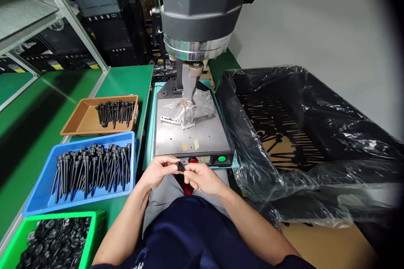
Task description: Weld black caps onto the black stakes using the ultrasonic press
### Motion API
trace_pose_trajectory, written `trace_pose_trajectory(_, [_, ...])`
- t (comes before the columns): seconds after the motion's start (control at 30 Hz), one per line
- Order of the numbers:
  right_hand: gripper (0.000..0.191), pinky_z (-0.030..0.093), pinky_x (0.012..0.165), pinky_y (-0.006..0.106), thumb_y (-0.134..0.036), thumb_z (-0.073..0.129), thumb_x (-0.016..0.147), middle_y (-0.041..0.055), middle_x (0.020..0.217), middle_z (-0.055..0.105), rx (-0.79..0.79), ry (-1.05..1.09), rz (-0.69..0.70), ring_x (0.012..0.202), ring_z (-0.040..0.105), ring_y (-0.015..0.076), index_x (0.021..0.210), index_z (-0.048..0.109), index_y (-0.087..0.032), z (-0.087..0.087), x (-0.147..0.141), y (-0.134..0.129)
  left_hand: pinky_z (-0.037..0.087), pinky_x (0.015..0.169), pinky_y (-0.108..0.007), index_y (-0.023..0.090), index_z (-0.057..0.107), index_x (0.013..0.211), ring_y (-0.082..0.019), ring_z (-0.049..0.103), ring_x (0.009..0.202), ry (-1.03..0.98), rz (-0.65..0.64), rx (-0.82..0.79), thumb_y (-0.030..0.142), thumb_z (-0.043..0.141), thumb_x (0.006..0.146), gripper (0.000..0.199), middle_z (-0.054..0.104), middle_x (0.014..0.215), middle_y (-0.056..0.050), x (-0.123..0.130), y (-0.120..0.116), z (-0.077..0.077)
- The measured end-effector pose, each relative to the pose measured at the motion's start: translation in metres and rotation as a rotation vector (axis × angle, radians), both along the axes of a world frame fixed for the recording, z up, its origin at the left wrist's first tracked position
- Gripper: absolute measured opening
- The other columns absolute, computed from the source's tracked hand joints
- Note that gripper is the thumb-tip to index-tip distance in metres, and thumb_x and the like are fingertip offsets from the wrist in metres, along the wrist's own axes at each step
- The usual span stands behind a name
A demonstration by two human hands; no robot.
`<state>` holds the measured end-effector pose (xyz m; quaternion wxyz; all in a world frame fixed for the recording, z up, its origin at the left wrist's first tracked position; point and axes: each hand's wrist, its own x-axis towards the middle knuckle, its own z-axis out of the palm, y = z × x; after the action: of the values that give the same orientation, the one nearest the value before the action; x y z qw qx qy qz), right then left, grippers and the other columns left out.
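Between the fingertips of both hands is a small black plastic part (180,167), held just in front of the machine base. My left hand (159,171) pinches it from the left, and my right hand (202,177) grips its right side. Fingers cover much of it, so its exact shape is unclear. Beyond my hands, a steel work plate (170,143) carries a small fixture (188,115) wrapped in clear plastic. The press head (195,46) reaches down over that fixture. A red button (192,160) and a green button (222,159) sit on the base's front.
Left, a brown tray (85,128) and a blue tray (44,201) hold long black threaded parts; a green bin (94,227) holds small black pieces. To the right stands a large box lined with black plastic (252,155), with rows of long black parts inside. Shelving (72,21) rises at upper left.
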<state>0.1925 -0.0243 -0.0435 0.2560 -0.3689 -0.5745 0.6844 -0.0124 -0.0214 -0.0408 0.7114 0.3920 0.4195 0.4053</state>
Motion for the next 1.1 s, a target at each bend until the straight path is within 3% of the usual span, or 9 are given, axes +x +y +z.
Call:
trace_pose_trajectory(0.17, [0.031,0.032,0.046,0.022,-0.042,0.056,0.089,-0.0026,0.057,0.053,0.124,-0.084,-0.033,0.045,0.042,0.0083,0.069,0.057,-0.018,-0.005,0.004,0.000,0.052,0.078,-0.031,0.015,0.078,0.085,-0.018,0.063,0.080,0.170,-0.051,0.091,0.032,0.085,0.066,0.026,0.071,0.088,-0.008,-0.006,0.003,-0.001])
trace_pose_trajectory(0.3, [0.037,0.026,0.041,0.022,-0.053,0.057,0.087,-0.0040,0.056,0.049,-0.114,0.041,0.073,0.041,0.035,0.0077,0.074,0.057,-0.018,-0.010,0.005,-0.002,0.050,0.077,-0.031,0.017,0.079,0.087,-0.019,0.064,0.081,0.234,-0.163,0.184,0.033,0.081,0.071,0.023,0.070,0.088,-0.008,-0.011,0.004,0.002])
trace_pose_trajectory(0.33, [0.039,0.025,0.042,0.022,-0.054,0.056,0.087,-0.0041,0.055,0.048,-0.101,0.039,0.077,0.041,0.034,0.0078,0.073,0.057,-0.018,-0.012,0.006,-0.003,0.050,0.077,-0.031,0.017,0.079,0.089,-0.019,0.063,0.082,0.259,-0.188,0.206,0.033,0.080,0.073,0.023,0.070,0.089,-0.008,-0.012,0.005,0.003])
trace_pose_trajectory(0.47, [0.040,0.033,0.051,0.023,-0.048,0.053,0.092,-0.0002,0.061,0.055,0.227,-0.075,-0.003,0.054,0.045,0.0107,0.066,0.058,-0.018,-0.019,0.004,-0.005,0.048,0.078,-0.031,0.019,0.078,0.097,-0.019,0.063,0.083,0.383,-0.277,0.285,0.035,0.077,0.077,0.026,0.068,0.091,-0.008,-0.016,0.007,0.011])
trace_pose_trajectory(0.6, [0.041,0.029,0.046,0.023,-0.051,0.051,0.093,-0.0044,0.050,0.046,0.114,-0.035,0.019,0.044,0.038,0.0093,0.069,0.058,-0.019,-0.025,0.002,-0.006,0.048,0.078,-0.031,0.018,0.078,0.095,-0.018,0.063,0.082,0.404,-0.308,0.294,0.036,0.077,0.077,0.025,0.068,0.090,-0.007,-0.015,0.010,0.015])
trace_pose_trajectory(0.73, [0.040,0.027,0.043,0.022,-0.054,0.054,0.091,-0.0040,0.054,0.049,0.021,0.046,-0.042,0.043,0.039,0.0080,0.072,0.057,-0.018,-0.028,0.000,-0.004,0.048,0.082,-0.032,0.018,0.077,0.097,-0.019,0.063,0.086,0.397,-0.248,0.302,0.038,0.074,0.080,0.027,0.068,0.092,-0.008,-0.008,0.013,0.007])
trace_pose_trajectory(0.87, [0.039,0.026,0.042,0.021,-0.056,0.056,0.089,0.0003,0.075,0.059,-0.035,0.151,-0.085,0.044,0.040,0.0051,0.085,0.059,-0.017,-0.031,-0.003,0.001,0.048,0.087,-0.032,0.018,0.076,0.100,-0.021,0.063,0.093,0.370,-0.162,0.341,0.039,0.071,0.082,0.028,0.069,0.099,-0.009,0.005,0.016,-0.003])
trace_pose_trajectory(0.97, [0.042,0.022,0.039,0.020,-0.059,0.056,0.089,-0.0004,0.074,0.058,-0.105,0.212,-0.153,0.042,0.037,0.0039,0.088,0.058,-0.017,-0.035,-0.003,0.006,0.048,0.088,-0.033,0.018,0.076,0.101,-0.022,0.064,0.095,0.359,-0.097,0.334,0.040,0.071,0.081,0.030,0.069,0.101,-0.010,0.015,0.018,-0.011])
trace_pose_trajectory(1.1, [0.045,0.018,0.036,0.019,-0.060,0.056,0.089,-0.0046,0.062,0.052,-0.157,0.232,-0.292,0.039,0.031,0.0046,0.106,0.058,-0.019,-0.037,0.003,0.020,0.049,0.089,-0.035,0.017,0.075,0.101,-0.023,0.064,0.093,0.363,0.182,0.227,0.042,0.079,0.073,0.038,0.072,0.099,-0.010,0.022,0.032,-0.029])
